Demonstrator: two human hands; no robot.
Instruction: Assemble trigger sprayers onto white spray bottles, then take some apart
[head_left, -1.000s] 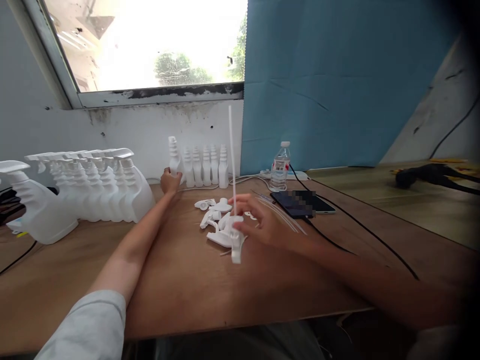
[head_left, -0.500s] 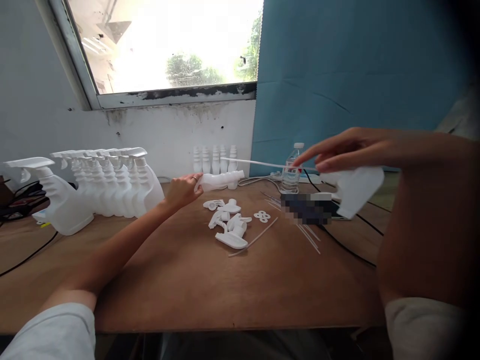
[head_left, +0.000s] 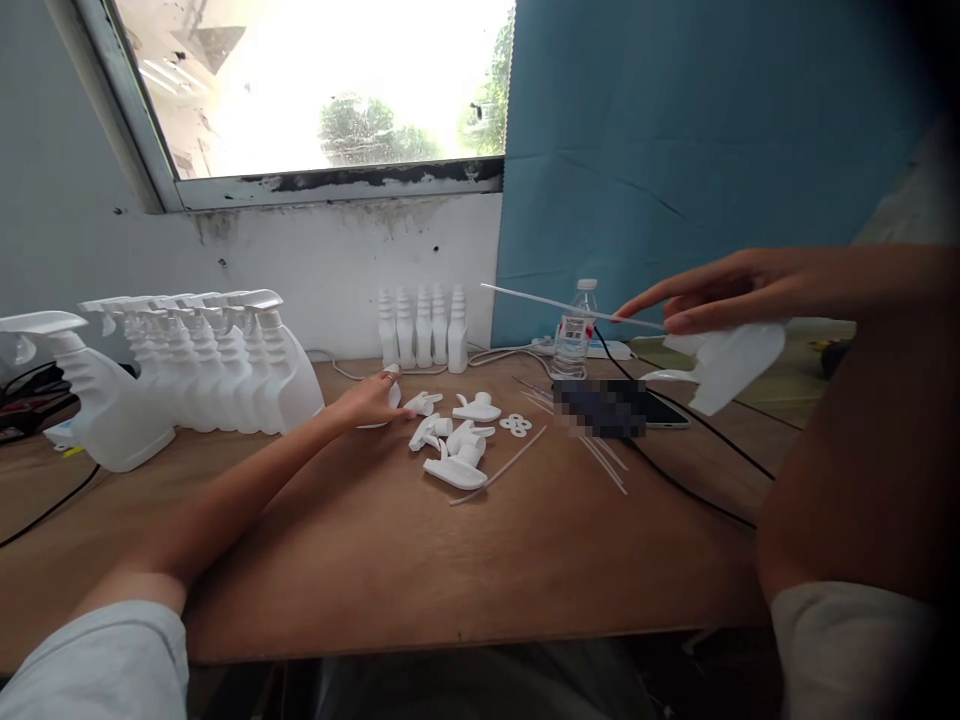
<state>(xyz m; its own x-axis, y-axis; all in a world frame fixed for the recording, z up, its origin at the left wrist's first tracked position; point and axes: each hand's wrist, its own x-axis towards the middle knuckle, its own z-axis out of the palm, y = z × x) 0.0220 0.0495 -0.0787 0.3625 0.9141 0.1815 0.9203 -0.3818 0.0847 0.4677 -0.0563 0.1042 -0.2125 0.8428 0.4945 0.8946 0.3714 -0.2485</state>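
My left hand (head_left: 369, 399) is closed round a white bottle (head_left: 394, 390), mostly hidden behind the fingers, low over the table. My right hand (head_left: 724, 290), raised at the right, grips a white trigger sprayer head (head_left: 742, 370). A thin dip tube (head_left: 536, 298) sticks out from that head toward the left, with the index finger stretched along it. Beside my left hand lie several loose sprayer heads (head_left: 454, 474). Small white ring-shaped washers (head_left: 516, 426) sit just to their right, near a loose tube (head_left: 501, 464).
Assembled spray bottles (head_left: 289, 370) stand in a row at the left. Several headless bottles (head_left: 424, 330) stand by the wall. A water bottle (head_left: 572, 345), a phone (head_left: 667, 408) partly under a blurred patch, more tubes (head_left: 609, 462) and black cables (head_left: 701, 500) occupy the right.
My left hand has lowered and turned the bottle, whose neck no longer points right. My right hand has moved slightly right with the sprayer head and tube. The view has shifted a little.
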